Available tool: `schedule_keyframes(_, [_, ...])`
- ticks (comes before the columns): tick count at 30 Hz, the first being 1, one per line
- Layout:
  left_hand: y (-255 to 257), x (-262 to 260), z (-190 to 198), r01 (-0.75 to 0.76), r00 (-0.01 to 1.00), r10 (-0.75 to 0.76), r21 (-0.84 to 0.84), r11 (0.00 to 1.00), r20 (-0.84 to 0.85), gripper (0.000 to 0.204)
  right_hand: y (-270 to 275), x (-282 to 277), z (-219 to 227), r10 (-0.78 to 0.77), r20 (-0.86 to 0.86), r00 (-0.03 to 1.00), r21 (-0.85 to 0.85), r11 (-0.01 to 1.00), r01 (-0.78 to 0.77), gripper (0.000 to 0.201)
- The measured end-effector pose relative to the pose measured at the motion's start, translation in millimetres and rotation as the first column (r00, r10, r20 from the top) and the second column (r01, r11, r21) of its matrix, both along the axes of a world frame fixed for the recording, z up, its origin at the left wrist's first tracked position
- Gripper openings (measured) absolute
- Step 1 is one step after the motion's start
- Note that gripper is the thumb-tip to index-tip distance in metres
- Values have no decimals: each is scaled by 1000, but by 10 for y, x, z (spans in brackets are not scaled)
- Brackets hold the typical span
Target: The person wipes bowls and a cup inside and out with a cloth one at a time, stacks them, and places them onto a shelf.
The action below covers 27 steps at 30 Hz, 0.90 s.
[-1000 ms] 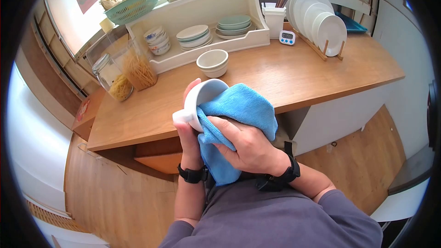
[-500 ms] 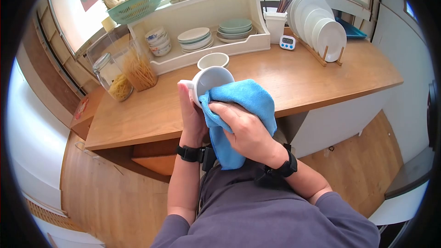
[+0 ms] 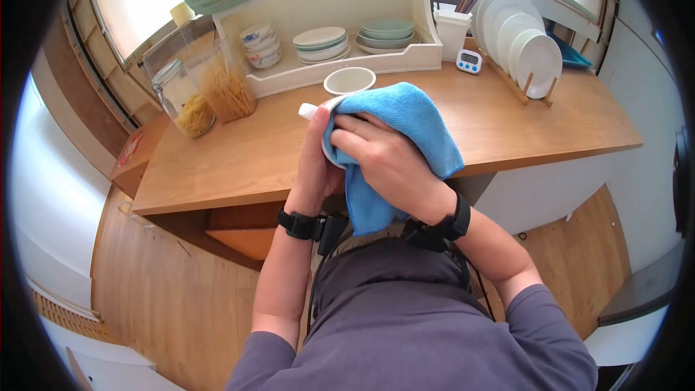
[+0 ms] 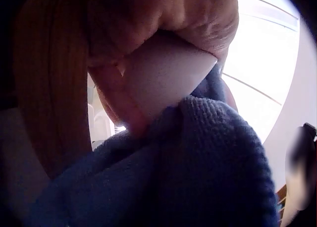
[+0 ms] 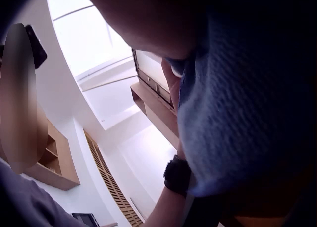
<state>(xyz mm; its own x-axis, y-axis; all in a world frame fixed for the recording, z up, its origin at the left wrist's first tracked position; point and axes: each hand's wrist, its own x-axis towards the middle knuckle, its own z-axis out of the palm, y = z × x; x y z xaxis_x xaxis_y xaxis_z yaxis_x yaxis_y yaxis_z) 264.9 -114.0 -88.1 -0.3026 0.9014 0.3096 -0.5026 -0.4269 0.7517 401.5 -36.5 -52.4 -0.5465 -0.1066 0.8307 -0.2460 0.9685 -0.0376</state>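
Note:
In the head view my left hand (image 3: 314, 170) grips a white mug (image 3: 308, 111) in front of my chest, over the table's near edge. The mug's handle points left, and a blue cloth (image 3: 420, 119) hides most of its mouth. My right hand (image 3: 391, 166) holds the cloth, with its fingertips pressed into the mug. A loose end of the cloth hangs below the hands. The left wrist view shows the mug's white outer wall (image 4: 158, 78) between palm and fingers, with cloth bunched under it.
Beyond the mug, a white bowl (image 3: 350, 80) stands on the wooden table (image 3: 536, 127). Behind it a cream shelf (image 3: 304, 18) holds stacked bowls and plates. Pasta jars (image 3: 194, 116) are on the left; a timer (image 3: 469, 61) and a rack of white plates (image 3: 537, 65) on the right.
Both hands have moved up and away from my body with the mug and cloth. The mug has turned, and the cloth now covers more of its opening.

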Motion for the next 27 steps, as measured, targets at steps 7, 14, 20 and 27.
schedule_keyframes(7, [78,80,5,-271,908,299,134,953,-293,62,-137,7,-87,-220,147,964,14,975,220,33])
schedule_keyframes(14, [36,32,39,-142,976,153,86,986,-152,61,-43,92,21,79,411,908,-307,950,57,26])
schedule_keyframes(20, [-79,-13,128,13,998,-13,8,1000,68,68,-110,-145,-73,331,-119,936,-483,804,-346,25])
schedule_keyframes(27, [-5,78,147,-151,987,146,78,985,72,55,63,-328,134,98,-186,978,-127,984,-123,19])
